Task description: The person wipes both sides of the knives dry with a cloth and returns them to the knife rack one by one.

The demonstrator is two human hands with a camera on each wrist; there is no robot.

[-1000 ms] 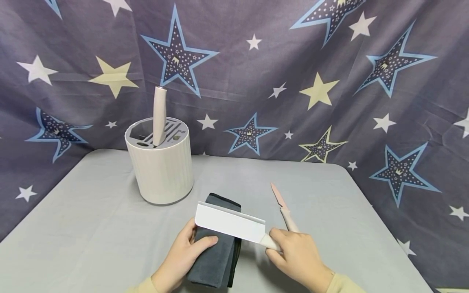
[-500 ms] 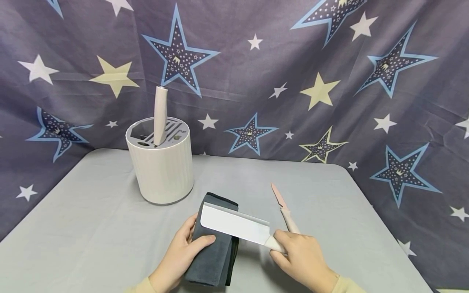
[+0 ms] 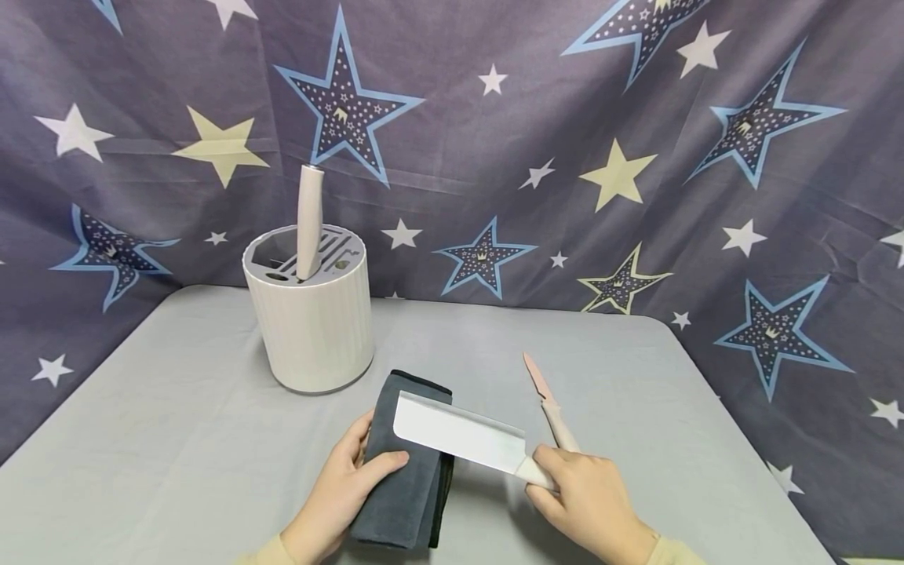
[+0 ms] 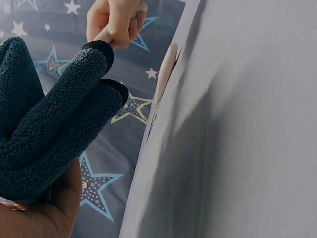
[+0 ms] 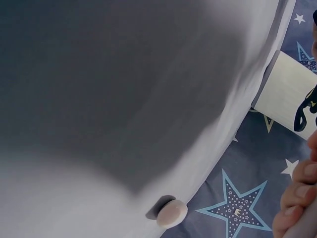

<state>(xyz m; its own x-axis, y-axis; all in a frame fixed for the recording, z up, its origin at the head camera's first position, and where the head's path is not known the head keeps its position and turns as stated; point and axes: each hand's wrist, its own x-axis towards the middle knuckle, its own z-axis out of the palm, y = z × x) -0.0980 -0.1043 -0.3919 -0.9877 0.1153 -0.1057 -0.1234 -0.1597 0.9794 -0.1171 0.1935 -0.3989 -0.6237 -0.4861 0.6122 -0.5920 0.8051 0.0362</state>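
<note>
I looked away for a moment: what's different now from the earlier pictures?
The cleaver and right hand moved slightly right; the gray cloth and left hand shifted slightly left. Nothing was grabbed or let go. The small knife and knife holder stayed put.

No lettering can be read; crowns and stars only

The dark purple-grey patterned fabric backdrop (image 3: 452, 149) carries printed signs: small pale-yellow crowns (image 3: 340, 115) sit inside light-blue-outlined stars (image 3: 339, 90), and another crown inside a yellow-outlined star (image 3: 625, 282). Plain white stars (image 3: 401, 234) and solid yellow stars (image 3: 618, 174) are printed between them.
</note>
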